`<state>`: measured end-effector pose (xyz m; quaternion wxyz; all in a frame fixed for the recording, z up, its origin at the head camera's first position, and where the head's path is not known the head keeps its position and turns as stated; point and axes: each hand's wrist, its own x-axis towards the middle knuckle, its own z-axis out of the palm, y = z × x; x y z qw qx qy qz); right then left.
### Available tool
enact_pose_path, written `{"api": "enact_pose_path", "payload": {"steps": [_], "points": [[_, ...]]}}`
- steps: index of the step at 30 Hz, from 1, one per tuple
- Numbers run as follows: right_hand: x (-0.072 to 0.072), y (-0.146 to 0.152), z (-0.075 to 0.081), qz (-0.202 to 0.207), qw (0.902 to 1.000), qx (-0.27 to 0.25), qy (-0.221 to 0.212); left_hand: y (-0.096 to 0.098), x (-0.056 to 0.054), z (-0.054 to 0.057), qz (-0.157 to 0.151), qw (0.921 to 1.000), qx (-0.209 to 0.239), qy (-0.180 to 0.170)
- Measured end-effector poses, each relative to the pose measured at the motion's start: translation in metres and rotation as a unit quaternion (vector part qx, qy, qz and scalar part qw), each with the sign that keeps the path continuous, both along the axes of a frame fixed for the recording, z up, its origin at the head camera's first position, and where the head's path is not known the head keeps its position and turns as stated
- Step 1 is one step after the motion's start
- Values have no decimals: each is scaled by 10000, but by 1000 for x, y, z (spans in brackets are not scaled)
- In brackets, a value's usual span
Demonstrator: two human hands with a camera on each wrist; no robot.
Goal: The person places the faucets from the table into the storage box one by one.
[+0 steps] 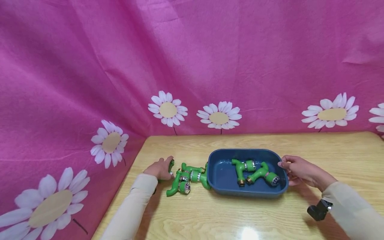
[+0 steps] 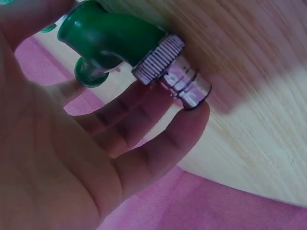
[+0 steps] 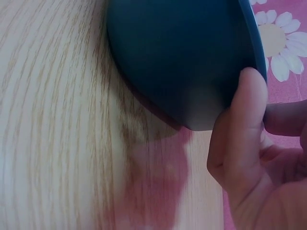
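Note:
My left hand (image 1: 160,169) is at the left end of a group of green taps, its fingers curled around one green tap (image 2: 120,38) with a silver ribbed collar and nozzle. In the head view that tap is mostly hidden behind the hand. Beside it, several more green taps (image 1: 195,175) lie close together on the table, up against the blue tub (image 1: 220,190). Two green taps with brass ends, a left one (image 1: 240,170) and a right one (image 1: 265,175), lie inside the tub. My right hand (image 1: 303,171) pinches the tub's right rim, thumb (image 3: 249,96) against its wall.
The tub stands on a light wooden table (image 1: 210,216). Pink cloth (image 1: 255,66) printed with white daisies hangs behind the table and along its left side. A small black device (image 1: 319,210) is strapped to the right wrist.

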<state>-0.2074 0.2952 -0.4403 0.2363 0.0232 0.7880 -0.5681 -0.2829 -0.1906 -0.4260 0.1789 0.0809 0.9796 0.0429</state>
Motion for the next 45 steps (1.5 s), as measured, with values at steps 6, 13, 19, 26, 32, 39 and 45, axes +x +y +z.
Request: {"api": "enact_pose_path", "payload": {"steps": [6, 13, 19, 26, 32, 39, 45], "points": [[0, 2, -1, -15, 10000, 2, 61, 2, -3, 1, 62, 9998, 191, -28], [1, 0, -1, 8, 10000, -22, 42, -3, -4, 0, 89, 9996, 264, -52], [1, -2, 1, 21, 10000, -31, -21, -10, -6, 1, 173, 9991, 383, 57], [0, -1, 3, 23, 10000, -48, 15, -5, -8, 10, -125, 9963, 808, 268], [0, -1, 2, 19, 10000, -20, -15, 6, -7, 18, -208, 9963, 745, 366], [0, 0, -1, 82, 9999, -46, 76, 21, -1, 32, -324, 9966, 603, 459], [-2, 0, -1, 101, 9999, -7, 24, 33, 8, 46, -654, 9946, 210, 778]]}}
